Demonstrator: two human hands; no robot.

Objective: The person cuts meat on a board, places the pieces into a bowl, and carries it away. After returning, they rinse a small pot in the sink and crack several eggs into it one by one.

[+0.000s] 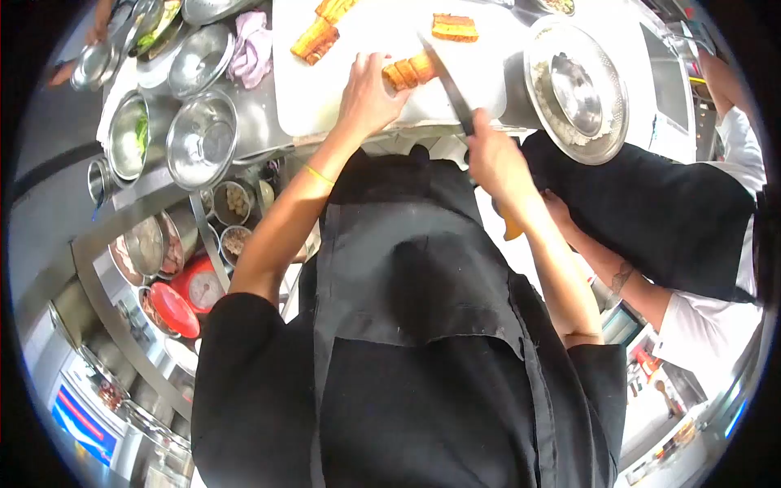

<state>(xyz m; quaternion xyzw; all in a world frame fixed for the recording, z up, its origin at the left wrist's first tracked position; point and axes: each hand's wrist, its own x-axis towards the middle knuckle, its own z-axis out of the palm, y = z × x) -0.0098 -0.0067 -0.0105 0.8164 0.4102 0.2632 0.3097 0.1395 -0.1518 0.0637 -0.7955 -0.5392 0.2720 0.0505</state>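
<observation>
On the white cutting board (pixel 350 106) lies a golden-brown, sliced slab of food (pixel 409 71). My left hand (pixel 370 96) grips its left end, with thumb and fingers bent around it. My right hand (pixel 495 159) is closed on the handle of a kitchen knife (pixel 449 85). The blade slants up and left across the board, right at the slab's right end. Farther up the board are another browned piece (pixel 455 28) at the right and a browned strip (pixel 315 41) at the left.
Steel bowls (pixel 202 140) and a crumpled pink cloth (pixel 250 50) sit left of the board. A perforated steel pan (pixel 616 98) containing white food and a smaller bowl (pixel 574 93) stands at the right. Another person (pixel 651 220) is close on my right. Lower left, shelves hold a red scale (pixel 199 283).
</observation>
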